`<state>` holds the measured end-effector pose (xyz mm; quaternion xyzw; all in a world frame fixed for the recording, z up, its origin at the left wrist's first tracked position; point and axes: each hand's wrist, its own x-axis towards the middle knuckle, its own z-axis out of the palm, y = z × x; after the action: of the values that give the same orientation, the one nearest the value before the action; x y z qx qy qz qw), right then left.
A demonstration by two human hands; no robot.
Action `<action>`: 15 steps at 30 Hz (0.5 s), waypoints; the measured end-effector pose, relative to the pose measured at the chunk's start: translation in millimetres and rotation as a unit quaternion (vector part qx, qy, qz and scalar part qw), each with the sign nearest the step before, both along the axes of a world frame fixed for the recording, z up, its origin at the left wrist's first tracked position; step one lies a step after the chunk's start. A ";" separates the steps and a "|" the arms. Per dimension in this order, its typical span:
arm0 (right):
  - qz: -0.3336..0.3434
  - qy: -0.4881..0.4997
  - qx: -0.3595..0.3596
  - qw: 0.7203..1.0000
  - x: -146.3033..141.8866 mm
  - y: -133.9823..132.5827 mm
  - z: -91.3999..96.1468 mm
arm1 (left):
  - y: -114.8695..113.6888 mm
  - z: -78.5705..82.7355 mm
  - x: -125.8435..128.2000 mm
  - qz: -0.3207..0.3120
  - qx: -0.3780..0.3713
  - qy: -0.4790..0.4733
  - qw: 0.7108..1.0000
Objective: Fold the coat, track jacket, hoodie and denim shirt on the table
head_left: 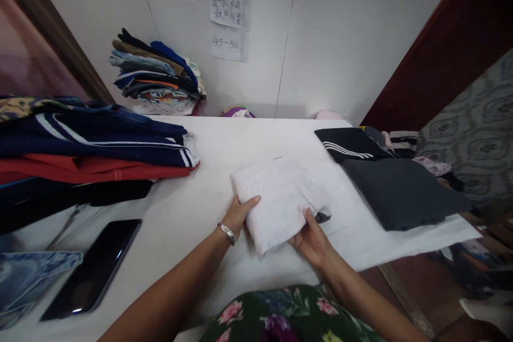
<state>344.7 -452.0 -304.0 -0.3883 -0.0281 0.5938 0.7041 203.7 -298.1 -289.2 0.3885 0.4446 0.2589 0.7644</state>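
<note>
A folded white garment is held just above the white table, its front edge tilted toward me. My left hand grips its left side, thumb on top and fingers underneath. At the right front corner my right hand pinches it, the thumb over the edge and the other fingers partly hidden below. A small dark piece pokes out by my right thumb; I cannot tell what it is. A silver bracelet circles my left wrist.
The white table carries a pile of folded clothes at left, a phone at front left and dark folded clothes at right. Another clothes stack stands at the back. Handwritten paper signs hang on the wall.
</note>
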 end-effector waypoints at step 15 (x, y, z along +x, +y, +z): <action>-0.110 -0.046 -0.026 0.993 -3.3 20.0 14.8 | 5.7 3.2 -6.7 -0.026 -0.042 0.009 0.999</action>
<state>341.4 -431.9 -289.2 -0.4344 -0.0019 0.4950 0.7525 197.1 -292.5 -286.1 0.3699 0.4519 0.2171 0.7822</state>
